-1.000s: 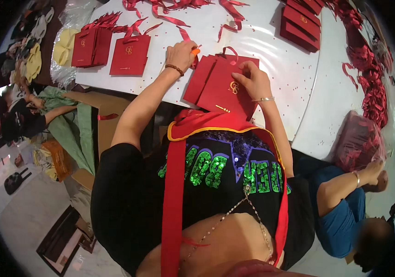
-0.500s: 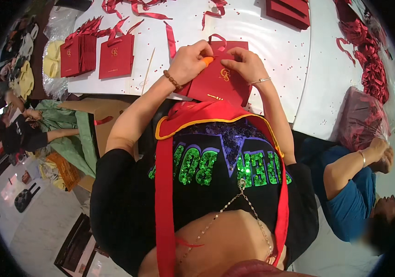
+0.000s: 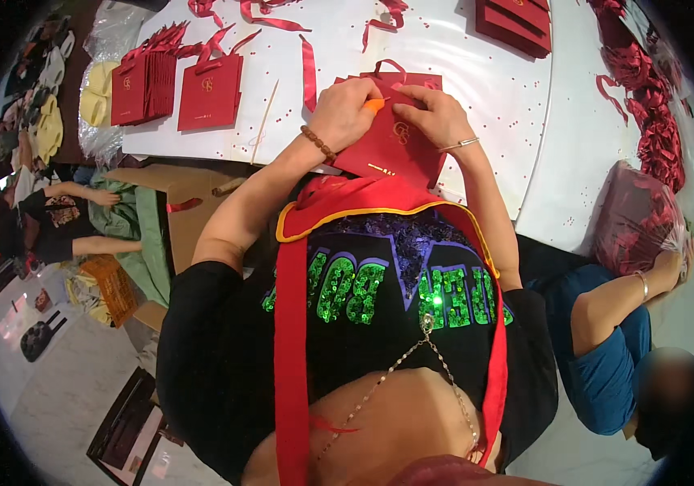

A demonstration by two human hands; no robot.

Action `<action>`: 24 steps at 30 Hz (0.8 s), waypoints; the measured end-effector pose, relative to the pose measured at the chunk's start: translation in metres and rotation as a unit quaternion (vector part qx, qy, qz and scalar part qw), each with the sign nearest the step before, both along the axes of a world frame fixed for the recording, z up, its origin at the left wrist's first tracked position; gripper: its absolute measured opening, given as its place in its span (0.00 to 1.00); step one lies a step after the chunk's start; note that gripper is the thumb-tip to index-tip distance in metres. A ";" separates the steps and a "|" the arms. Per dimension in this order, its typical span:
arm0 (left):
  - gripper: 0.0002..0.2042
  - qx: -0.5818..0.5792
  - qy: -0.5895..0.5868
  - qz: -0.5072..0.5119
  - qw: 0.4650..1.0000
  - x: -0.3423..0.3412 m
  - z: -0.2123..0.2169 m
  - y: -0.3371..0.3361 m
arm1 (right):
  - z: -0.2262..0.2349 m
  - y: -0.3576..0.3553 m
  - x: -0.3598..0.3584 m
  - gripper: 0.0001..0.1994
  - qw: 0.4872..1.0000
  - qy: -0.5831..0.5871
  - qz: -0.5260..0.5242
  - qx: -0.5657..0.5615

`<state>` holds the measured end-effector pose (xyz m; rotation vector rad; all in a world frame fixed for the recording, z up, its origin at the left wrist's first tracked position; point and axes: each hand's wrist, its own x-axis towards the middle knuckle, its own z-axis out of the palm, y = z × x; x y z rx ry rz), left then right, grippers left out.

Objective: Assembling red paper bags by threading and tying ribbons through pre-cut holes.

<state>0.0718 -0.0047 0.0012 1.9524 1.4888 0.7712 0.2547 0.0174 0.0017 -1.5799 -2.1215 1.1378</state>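
In the head view, a red paper gift bag with a gold emblem lies at the near edge of the white worktop, beneath both hands, its ribbon handle pointing toward the far edge. The left hand is at the bag's upper part, fingers bunched around a small orange piece; whether that is held or worn, I cannot tell. The right hand has bent fingers against the bag's front, thumb near the emblem; whether they pinch the paper is unclear.

Toward the near left corner stands a tight row of red gift bags, with a smaller group of bags just beside it. A thin stick lies near the left forearm, and a red ribbon strip lies beyond it. Loose ribbons spread along the far edge; stacked red bags sit by the right edge. On the adjoining section, a ribbon heap lies above a filled plastic bag, near a co-worker's hand. A cardboard box stands past the near edge, at left.
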 end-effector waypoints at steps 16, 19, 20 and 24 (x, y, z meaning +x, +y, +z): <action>0.07 -0.110 -0.076 0.011 0.991 0.001 0.009 0.001 | -0.010 -0.004 0.003 0.18 0.997 0.073 -0.011 -0.019; 0.07 -0.108 -0.054 0.008 0.993 0.002 0.008 0.000 | -0.007 -0.004 0.003 0.17 0.998 0.053 -0.010 -0.030; 0.07 -0.099 -0.055 0.007 0.994 0.002 0.007 -0.001 | -0.005 -0.005 0.003 0.17 0.998 0.053 -0.010 -0.030; 0.07 -0.089 -0.031 -0.009 0.995 -0.001 0.005 0.000 | 0.000 -0.008 -0.002 0.16 1.000 0.028 -0.003 -0.007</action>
